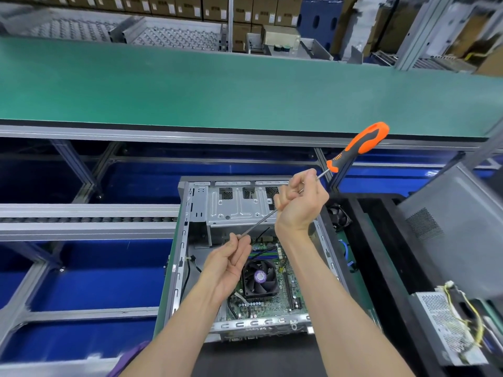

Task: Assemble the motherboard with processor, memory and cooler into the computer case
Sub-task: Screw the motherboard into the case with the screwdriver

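An open grey computer case (pixel 187 213) lies in front of me. Inside it sits the green motherboard (pixel 288 292) with a black cooler fan (pixel 260 277) and memory slots above it. Above the case I hold a long screwdriver (pixel 359 144) with an orange and black handle, tilted up to the right. My right hand (pixel 299 205) grips its metal shaft near the handle. My left hand (pixel 231 257) pinches the shaft's tip between its fingertips. Whether a screw sits at the tip is hidden.
A green conveyor belt (pixel 245 88) runs across behind the case. A grey side panel (pixel 457 221) leans at the right, and a power supply with yellow wires (pixel 451 322) lies at the lower right. A roller rail (pixel 87 220) runs at the left over blue bins.
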